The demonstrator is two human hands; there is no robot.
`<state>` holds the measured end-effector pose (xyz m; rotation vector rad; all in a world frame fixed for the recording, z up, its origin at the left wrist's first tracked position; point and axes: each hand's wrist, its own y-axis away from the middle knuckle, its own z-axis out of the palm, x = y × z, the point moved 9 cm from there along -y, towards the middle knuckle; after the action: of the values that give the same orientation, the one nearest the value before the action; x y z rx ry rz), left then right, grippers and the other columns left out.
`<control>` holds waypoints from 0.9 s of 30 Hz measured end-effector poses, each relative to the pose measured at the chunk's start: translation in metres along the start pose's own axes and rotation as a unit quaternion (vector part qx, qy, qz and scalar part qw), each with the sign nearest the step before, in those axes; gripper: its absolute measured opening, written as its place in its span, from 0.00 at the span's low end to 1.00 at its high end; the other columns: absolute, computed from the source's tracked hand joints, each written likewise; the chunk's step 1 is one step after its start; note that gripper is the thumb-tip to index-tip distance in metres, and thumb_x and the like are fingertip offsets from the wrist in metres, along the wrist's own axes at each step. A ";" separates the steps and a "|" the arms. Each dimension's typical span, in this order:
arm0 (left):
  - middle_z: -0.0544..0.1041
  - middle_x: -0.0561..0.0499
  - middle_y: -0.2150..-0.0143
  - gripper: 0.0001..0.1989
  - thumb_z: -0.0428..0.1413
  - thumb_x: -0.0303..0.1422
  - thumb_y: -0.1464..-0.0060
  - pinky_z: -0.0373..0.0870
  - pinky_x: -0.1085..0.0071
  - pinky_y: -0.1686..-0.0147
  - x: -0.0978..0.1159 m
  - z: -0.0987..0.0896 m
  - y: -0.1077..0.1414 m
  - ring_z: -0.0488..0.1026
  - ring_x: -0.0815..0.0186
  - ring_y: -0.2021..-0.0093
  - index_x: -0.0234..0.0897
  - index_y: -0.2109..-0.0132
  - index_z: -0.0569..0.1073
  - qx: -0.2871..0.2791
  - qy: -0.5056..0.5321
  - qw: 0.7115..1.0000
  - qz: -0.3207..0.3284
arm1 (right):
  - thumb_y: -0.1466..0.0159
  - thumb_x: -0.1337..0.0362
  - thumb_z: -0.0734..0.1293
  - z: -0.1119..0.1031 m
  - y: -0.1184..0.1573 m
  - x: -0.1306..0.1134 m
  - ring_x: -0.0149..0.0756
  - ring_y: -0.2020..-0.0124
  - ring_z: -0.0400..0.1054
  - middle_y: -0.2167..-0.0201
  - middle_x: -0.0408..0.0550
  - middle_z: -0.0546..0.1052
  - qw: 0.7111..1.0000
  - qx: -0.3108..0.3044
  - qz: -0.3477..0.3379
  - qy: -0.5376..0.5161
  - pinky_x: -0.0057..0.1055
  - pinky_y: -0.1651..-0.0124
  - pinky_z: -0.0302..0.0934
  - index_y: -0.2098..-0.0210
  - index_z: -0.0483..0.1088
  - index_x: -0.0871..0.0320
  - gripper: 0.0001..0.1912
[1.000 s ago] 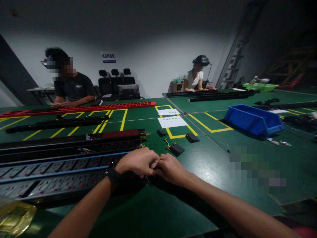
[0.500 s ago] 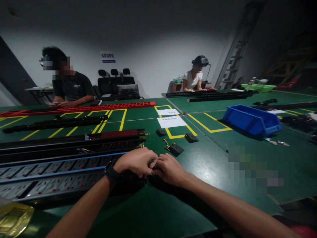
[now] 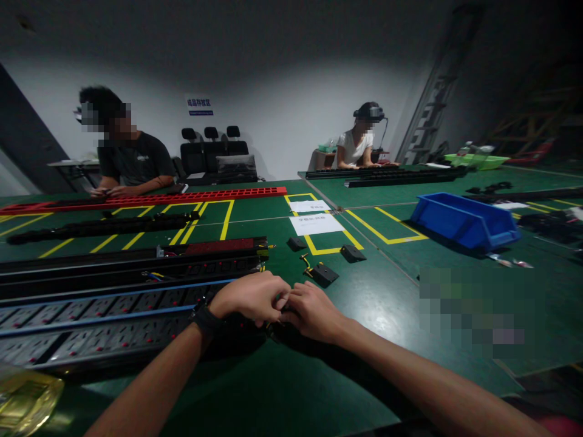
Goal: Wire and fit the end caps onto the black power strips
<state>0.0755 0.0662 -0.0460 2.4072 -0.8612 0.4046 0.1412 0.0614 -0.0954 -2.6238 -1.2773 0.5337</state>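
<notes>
My left hand (image 3: 255, 295) is closed at the right end of a long power strip (image 3: 132, 334), which has rows of sockets with small red parts. Against it, my right hand (image 3: 314, 312) pinches with its fingertips near the same end. Whatever lies between the fingers is small and mostly hidden by them. Behind this strip lie more long dark strips (image 3: 218, 246), with yellow wires showing at their right ends. Just beyond my hands is a small black end piece (image 3: 325, 274) with a yellow wire beside it. Two similar black end pieces (image 3: 352, 254) sit farther back.
White paper sheets (image 3: 316, 224) lie on the green table (image 3: 382, 291) among yellow tape lines. A blue bin (image 3: 464, 221) stands at the right. A red slotted rail (image 3: 218, 195) runs along the back left. A yellow transparent object (image 3: 27, 400) is at lower left. Two people sit across the table.
</notes>
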 end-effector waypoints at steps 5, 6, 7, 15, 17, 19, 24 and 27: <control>0.72 0.58 0.78 0.08 0.60 0.30 0.48 0.58 0.75 0.75 0.000 -0.001 0.000 0.72 0.68 0.77 0.40 0.68 0.67 0.003 -0.006 1.000 -0.002 | 0.32 0.65 0.72 0.001 0.001 0.001 0.37 0.64 0.69 0.66 0.47 0.81 1.000 -0.002 0.001 0.002 0.36 0.61 0.50 0.63 0.76 0.58 0.04; 0.72 0.58 0.78 0.08 0.60 0.29 0.48 0.58 0.75 0.75 0.000 -0.001 0.000 0.72 0.68 0.77 0.40 0.69 0.67 0.004 -0.007 1.000 -0.003 | 0.32 0.64 0.72 0.002 0.000 0.001 0.37 0.63 0.69 0.65 0.47 0.81 1.000 -0.003 0.000 0.000 0.36 0.61 0.50 0.63 0.77 0.58 0.04; 0.73 0.58 0.78 0.08 0.60 0.29 0.48 0.58 0.74 0.74 0.000 -0.002 0.000 0.72 0.68 0.77 0.40 0.69 0.67 0.004 -0.009 1.000 -0.003 | 0.32 0.64 0.72 0.002 0.000 0.001 0.37 0.63 0.69 0.65 0.47 0.81 1.000 -0.003 0.000 -0.003 0.36 0.60 0.50 0.62 0.77 0.58 0.04; 0.74 0.58 0.75 0.08 0.61 0.28 0.48 0.57 0.74 0.75 0.000 -0.004 0.001 0.71 0.70 0.77 0.39 0.69 0.67 0.001 -0.012 1.000 -0.003 | 0.32 0.65 0.73 0.001 -0.001 0.001 0.38 0.61 0.71 0.62 0.47 0.82 1.000 0.004 0.009 -0.013 0.35 0.60 0.51 0.59 0.78 0.57 0.03; 0.73 0.58 0.75 0.08 0.61 0.29 0.47 0.57 0.74 0.75 -0.001 -0.004 0.001 0.70 0.70 0.78 0.39 0.69 0.68 0.002 -0.014 1.000 -0.006 | 0.32 0.66 0.73 0.001 -0.002 0.001 0.38 0.61 0.70 0.62 0.47 0.82 1.000 0.006 0.012 -0.009 0.35 0.60 0.51 0.60 0.78 0.57 0.02; 0.73 0.57 0.76 0.08 0.61 0.30 0.47 0.58 0.74 0.74 -0.002 -0.005 0.001 0.70 0.70 0.78 0.39 0.68 0.68 0.004 -0.019 1.000 -0.009 | 0.32 0.66 0.72 0.002 -0.003 0.002 0.38 0.61 0.70 0.63 0.47 0.82 1.000 0.006 0.012 -0.003 0.35 0.60 0.51 0.60 0.78 0.57 0.02; 0.73 0.58 0.76 0.06 0.59 0.27 0.48 0.58 0.74 0.74 0.000 -0.004 0.003 0.71 0.69 0.77 0.39 0.68 0.68 0.002 -0.023 1.000 -0.005 | 0.32 0.65 0.73 0.006 -0.005 0.004 0.38 0.61 0.71 0.62 0.47 0.82 1.000 0.004 0.013 0.003 0.35 0.60 0.51 0.60 0.77 0.57 0.03; 0.73 0.58 0.76 0.07 0.59 0.25 0.48 0.57 0.74 0.74 0.002 -0.005 0.004 0.71 0.70 0.77 0.39 0.69 0.67 0.003 -0.020 1.000 0.001 | 0.32 0.65 0.73 0.007 -0.006 0.004 0.38 0.60 0.71 0.62 0.47 0.82 1.000 -0.005 0.021 -0.002 0.34 0.60 0.52 0.60 0.77 0.58 0.03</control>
<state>0.0739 0.0657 -0.0398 2.4281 -0.8805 0.3627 0.1367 0.0687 -0.1007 -2.6638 -1.2321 0.5399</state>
